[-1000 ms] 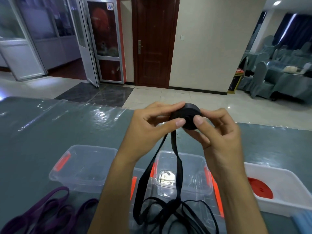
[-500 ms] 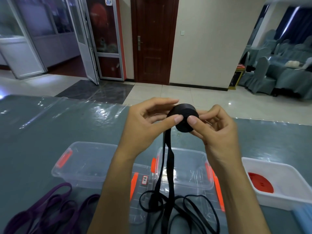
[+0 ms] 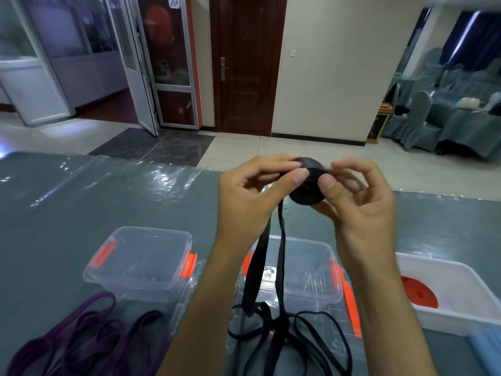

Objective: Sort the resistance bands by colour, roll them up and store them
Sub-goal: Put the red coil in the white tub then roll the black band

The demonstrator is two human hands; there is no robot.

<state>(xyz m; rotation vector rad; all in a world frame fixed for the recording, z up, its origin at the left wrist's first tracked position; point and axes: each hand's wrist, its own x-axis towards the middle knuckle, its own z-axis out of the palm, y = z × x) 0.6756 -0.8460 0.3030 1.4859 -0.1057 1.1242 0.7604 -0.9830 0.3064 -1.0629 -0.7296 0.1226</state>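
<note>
Black band roll held up between both hands above the table.

Nearest, purple bands (image 3: pixel 78 337) and the black band's loose loops (image 3: pixel 295 337) lie on the table (image 3: pixel 67 213), the loops over a clear lid. Beyond stand two clear boxes (image 3: pixel 141 261) and a white tray (image 3: pixel 455 278). Above them, the left hand (image 3: pixel 252 196) and right hand (image 3: pixel 360 202) pinch the black roll (image 3: pixel 306 185); each grip is curled, thumb on the near face, fingers behind.

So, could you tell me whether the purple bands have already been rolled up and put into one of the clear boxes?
No, the purple bands lie loose and unrolled on the table, in front of the clear box.
</note>
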